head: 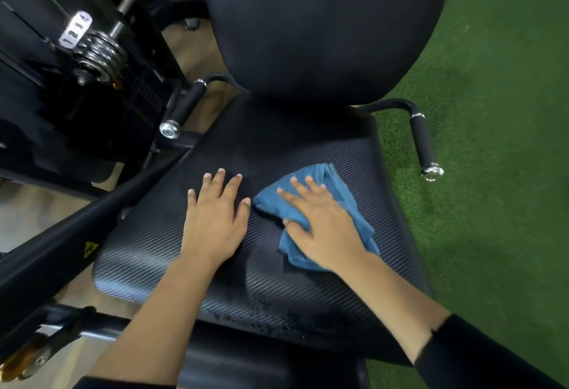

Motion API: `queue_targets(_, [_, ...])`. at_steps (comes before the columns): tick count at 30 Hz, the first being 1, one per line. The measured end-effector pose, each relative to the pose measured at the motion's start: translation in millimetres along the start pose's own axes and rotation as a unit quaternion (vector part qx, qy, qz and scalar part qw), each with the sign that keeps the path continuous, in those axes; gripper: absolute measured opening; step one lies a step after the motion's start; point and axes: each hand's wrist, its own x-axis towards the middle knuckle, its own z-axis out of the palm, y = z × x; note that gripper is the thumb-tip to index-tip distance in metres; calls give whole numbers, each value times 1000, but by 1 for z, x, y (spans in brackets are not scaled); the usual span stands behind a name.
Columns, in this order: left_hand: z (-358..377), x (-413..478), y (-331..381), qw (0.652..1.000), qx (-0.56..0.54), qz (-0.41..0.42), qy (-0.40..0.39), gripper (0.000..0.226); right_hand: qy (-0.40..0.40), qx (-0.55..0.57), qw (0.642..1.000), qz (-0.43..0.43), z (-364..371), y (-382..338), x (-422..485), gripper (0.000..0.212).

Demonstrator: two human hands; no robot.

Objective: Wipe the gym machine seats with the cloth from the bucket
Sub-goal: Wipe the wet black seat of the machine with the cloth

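Observation:
A black ribbed gym machine seat (147, 253) fills the middle of the view, with its padded black backrest (323, 25) rising behind it. A crumpled blue cloth (338, 191) lies on the right half of the seat. My right hand (320, 219) presses flat on the cloth with straight, spread fingers. My left hand (215, 213) rests flat on the bare seat just left of the cloth, fingers spread. Wet dark spots show near the seat's front edge (277, 317).
Two black side handles with chrome caps flank the seat, the left handle (184, 108) and the right handle (423, 142). A black machine frame with chrome weight plates (98, 56) stands at left. Green turf (498, 173) covers the floor at right.

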Motion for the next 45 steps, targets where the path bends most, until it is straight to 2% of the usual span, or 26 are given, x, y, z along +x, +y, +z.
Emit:
queue_targets(3, [2, 5, -1, 1000, 4, -9, -1, 52, -13, 8, 1000, -7, -5, 11, -15, 57])
queue_targets(8, [1, 15, -3, 1000, 11, -7, -3, 53, 28, -31, 994, 105, -13, 47, 23, 53])
queue_targets(10, [3, 19, -3, 1000, 23, -2, -11, 54, 32, -42, 991, 121, -8, 44, 37, 53])
queue_targets(12, [5, 23, -4, 999, 29, 6, -14, 54, 37, -34, 993, 106, -4, 33, 36, 53])
queue_targets(17, [1, 35, -11, 999, 33, 27, -16, 54, -2, 17, 1000, 5, 5, -3, 6, 57])
queue_targets(19, [-4, 43, -17, 999, 26, 29, -22, 55, -6, 13, 1000, -2, 5, -1, 9, 55])
queue_targets(23, [-16, 56, -38, 999, 21, 32, -27, 55, 48, -7, 995, 89, 10, 10, 57, 61])
queue_targets(26, [-24, 64, -55, 999, 24, 30, -37, 56, 57, -26, 988, 140, 20, 0, 97, 51])
queue_targets(33, [-32, 77, -84, 997, 16, 39, -59, 56, -6, -3, 1000, 6, 39, -43, 89, 56])
queue_targets(40, [-37, 82, -97, 994, 3, 62, -87, 56, 57, -8, 991, 122, 44, -23, 151, 48])
queue_targets(42, [-37, 85, -99, 994, -4, 66, -92, 56, 55, -1, 992, 110, 48, -31, 157, 48])
queue_targets(45, [-37, 95, -101, 993, -9, 76, -94, 56, 29, 16, 999, 38, 46, -45, 137, 52])
